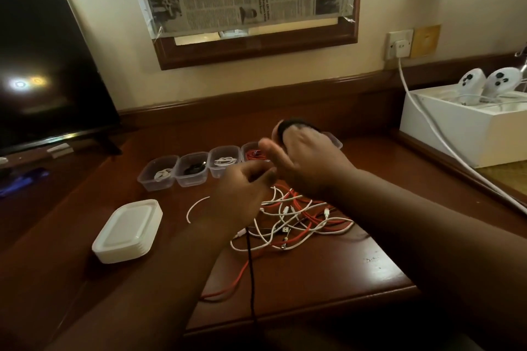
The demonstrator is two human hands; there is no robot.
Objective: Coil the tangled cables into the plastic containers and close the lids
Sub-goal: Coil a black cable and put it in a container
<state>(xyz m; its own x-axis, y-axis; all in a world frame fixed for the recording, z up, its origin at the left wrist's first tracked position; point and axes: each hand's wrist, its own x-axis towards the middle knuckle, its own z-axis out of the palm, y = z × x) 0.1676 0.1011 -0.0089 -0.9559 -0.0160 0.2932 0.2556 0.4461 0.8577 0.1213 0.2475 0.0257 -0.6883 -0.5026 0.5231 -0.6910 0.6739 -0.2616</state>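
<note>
We judge the step in hand to be winding the black cable (252, 273): our right hand (309, 161), raised above the tangle (296, 222), carries a black coil (295, 124) looped round its fingers, while our left hand (242, 194) pinches the strand that trails off the desk (328, 288) edge. Next, the slack must be fed onto the coil, then the coil laid in an empty container (334, 142); four containers (194, 169) already hold cables, and the lids (127, 231) sit stacked at left.

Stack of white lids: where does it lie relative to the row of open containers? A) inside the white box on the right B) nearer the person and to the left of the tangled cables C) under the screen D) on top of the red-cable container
B: the stack of white lids lies on the desk nearer the person than the row of containers, left of the tangled cables.
</note>
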